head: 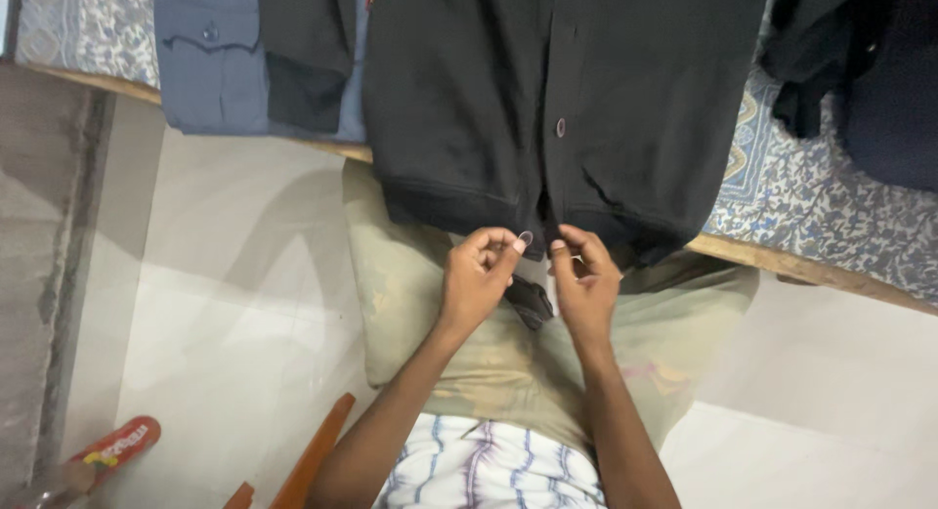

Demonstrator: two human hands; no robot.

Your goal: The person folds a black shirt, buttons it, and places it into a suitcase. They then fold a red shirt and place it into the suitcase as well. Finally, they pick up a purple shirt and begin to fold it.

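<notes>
A black button-front cardigan [547,99] lies spread on a bed edge, hem hanging toward me. My left hand [476,275] pinches the hem's left front edge beside the bottom button. My right hand [584,279] pinches the right front edge, a finger's width apart from the left. One round button [561,127] shows higher on the placket. A dark flap of fabric [531,301] hangs below my hands.
A blue shirt [210,60] and dark garments [860,69] lie on the patterned bedsheet [811,196]. The wooden bed edge [811,265] runs across. A red sandal [117,445] lies on the pale tiled floor at lower left. An orange wooden piece [318,450] is near my left forearm.
</notes>
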